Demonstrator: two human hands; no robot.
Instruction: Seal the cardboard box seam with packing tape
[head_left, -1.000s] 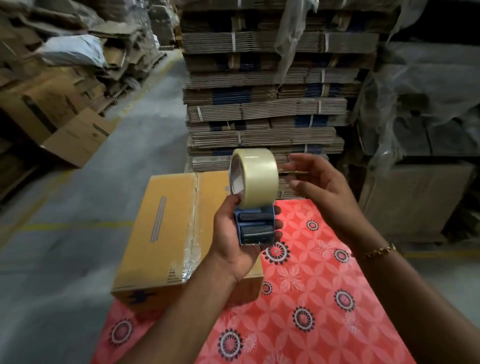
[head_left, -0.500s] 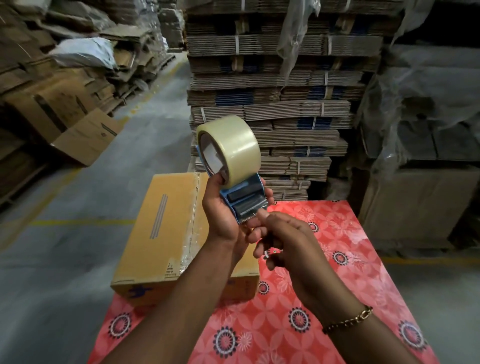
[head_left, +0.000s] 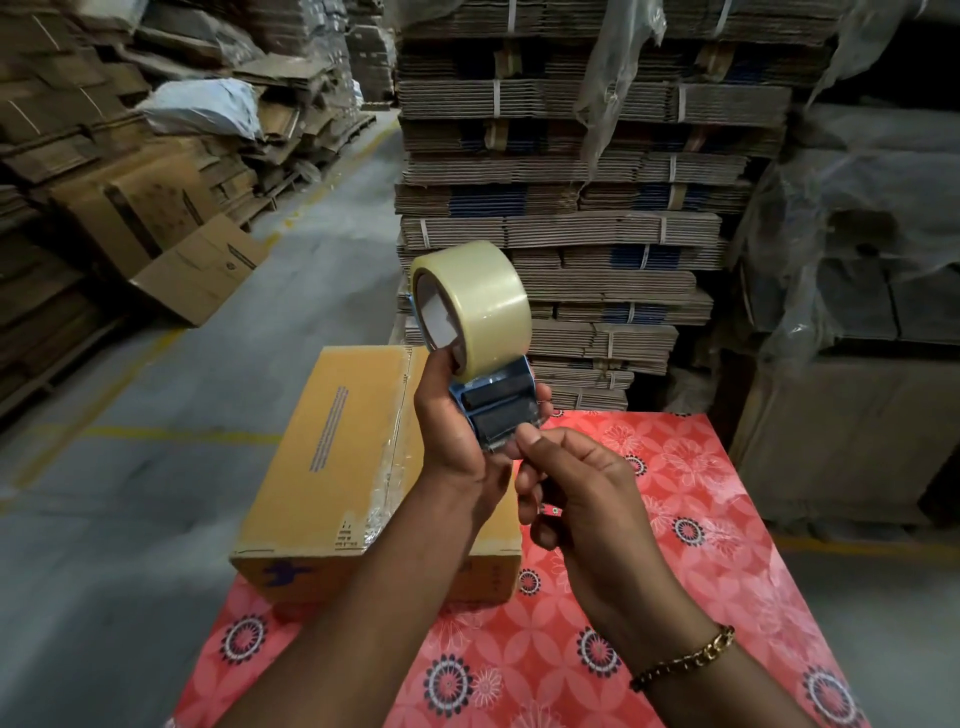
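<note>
A yellow-brown cardboard box (head_left: 332, 457) lies on the left part of a red flowered table (head_left: 675, 519). Clear tape runs along the box's top seam (head_left: 395, 447). Above the box, my left hand (head_left: 452, 436) holds a blue tape dispenser (head_left: 498, 410) carrying a roll of clear packing tape (head_left: 478, 306). My right hand (head_left: 576, 488) is just below the dispenser's front end, with thumb and forefinger pinched at its edge. Whether the fingers hold the tape's end is too small to tell.
Tall stacks of flattened cartons (head_left: 571, 182) stand right behind the table. Plastic-wrapped boxes (head_left: 857, 312) fill the right side. Piled cardboard (head_left: 130, 156) lines the left of a grey concrete aisle (head_left: 182, 415).
My right hand came down from beside the roll to the dispenser's front edge and pinched there. My left hand tilted the dispenser so the roll leans up and to the left.
</note>
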